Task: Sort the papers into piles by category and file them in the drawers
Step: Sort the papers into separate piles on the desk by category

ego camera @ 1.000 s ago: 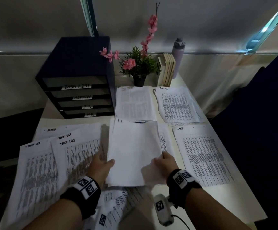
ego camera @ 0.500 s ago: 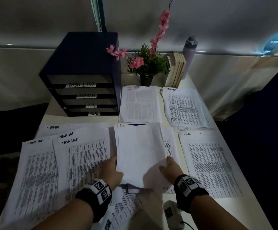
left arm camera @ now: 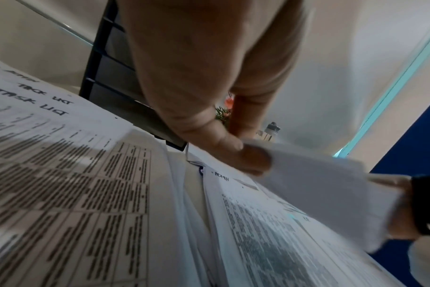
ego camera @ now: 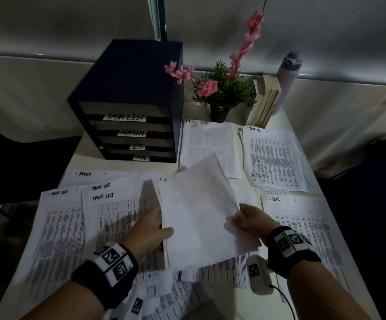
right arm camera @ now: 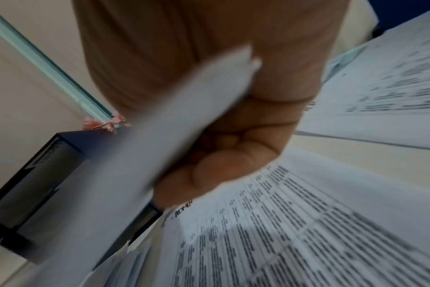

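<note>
A sheet of paper with its blank back up is held over the middle of the table, its far end raised. My left hand pinches its left edge between thumb and fingers; the left wrist view shows the thumb on the sheet. My right hand grips its right edge, fingers curled round the sheet. Under it lies a printed sheet marked ADMIN. The black drawer unit with labels TASK LIST, ADMIN, I.T., H.R. stands at the back left.
Sorted piles lie around: TASK LIST sheets at the left, an I.T. pile and a TASK LIST pile at the back, an H.R. sheet at the right. A potted plant, books and a bottle stand behind.
Both hands have lifted the blank-backed sheet and tilted its far end up and to the right, off the pile beneath; the hands have moved apart a little.
</note>
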A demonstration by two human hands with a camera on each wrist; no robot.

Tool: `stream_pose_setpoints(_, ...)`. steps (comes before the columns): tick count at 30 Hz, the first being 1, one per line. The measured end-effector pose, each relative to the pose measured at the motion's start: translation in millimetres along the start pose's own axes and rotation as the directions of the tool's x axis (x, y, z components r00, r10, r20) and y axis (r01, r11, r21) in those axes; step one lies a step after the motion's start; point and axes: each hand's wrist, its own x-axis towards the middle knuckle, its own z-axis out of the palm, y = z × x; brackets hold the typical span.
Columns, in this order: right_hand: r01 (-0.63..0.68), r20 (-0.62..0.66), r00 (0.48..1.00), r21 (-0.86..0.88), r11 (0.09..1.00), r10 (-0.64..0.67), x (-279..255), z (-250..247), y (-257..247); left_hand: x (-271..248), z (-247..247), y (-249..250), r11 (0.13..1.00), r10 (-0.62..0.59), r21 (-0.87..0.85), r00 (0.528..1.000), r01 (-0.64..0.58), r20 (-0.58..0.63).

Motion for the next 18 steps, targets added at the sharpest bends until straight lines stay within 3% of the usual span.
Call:
stream_pose_setpoints(3, 0.085, -0.129, 0.99, 0.255, 0.963, -0.053, 15.1, -0.8, -12.3, 7.1, 3.2, 9.5, 0.994, 0.1, 0.053, 0.984, -0.093, -0.148)
stream_pose_setpoints(5, 0.093, -0.118, 0.992, 0.429, 0.899, -0.046, 21.4, 3.1, -19.6, 16.2, 2.4, 17.0, 0.986, 0.166, 0.036, 0.954, -0.162, -0.249)
stream_pose_setpoints(7, 0.055, -0.134, 0.991, 0.365, 0.929, -0.006, 29.8, 7.0, -18.1, 27.0, -0.4, 19.2, 0.981, 0.194, 0.044, 0.945, -0.19, -0.264)
stream_pose_setpoints(8, 0.033, -0.23, 0.972, 0.295, 0.955, 0.038, 34.3, 6.1, -18.1, 30.7, -2.0, 19.0, 0.98, 0.197, 0.083, 0.948, -0.182, -0.248)
stream_pose_setpoints(10, 0.017, -0.464, 0.877, 0.292, 0.956, 0.126, 49.7, -2.9, -10.2, 36.3, -7.8, 13.4, 0.961, 0.166, 0.259, 0.957, -0.102, -0.239)
stream_pose_setpoints(13, -0.099, -0.494, 0.807, 0.427, 0.899, 0.324, 65.4, -25.6, -10.0, 41.6, -25.5, -8.8, 0.838, 0.063, 0.532, 0.948, 0.12, -0.312)
stream_pose_setpoints(14, -0.187, -0.524, 0.78, 0.327, 0.927, 0.342, 64.9, -31.2, -16.4, 43.1, -33.2, -17.1, 0.776, 0.022, 0.6, 0.942, 0.196, -0.336)
stream_pose_setpoints(15, -0.303, -0.573, 0.78, 0.007, 0.953, 0.252, 65.2, -30.8, -19.0, 43.2, -40.2, -24.0, 0.715, -0.023, 0.649, 0.936, 0.261, -0.352)
stream_pose_setpoints(16, -0.327, -0.593, 0.785, -0.15, 0.933, 0.18, 69.2, -34.8, -22.5, 43.5, -46.0, -31.0, 0.666, -0.063, 0.679, 0.931, 0.308, -0.36)
stream_pose_setpoints(18, -0.298, -0.56, 0.798, -0.042, 0.954, 0.225, 85.7, -41.6, -31.0, 40.4, -53.0, -40.2, 0.59, -0.129, 0.726, 0.929, 0.353, -0.347)
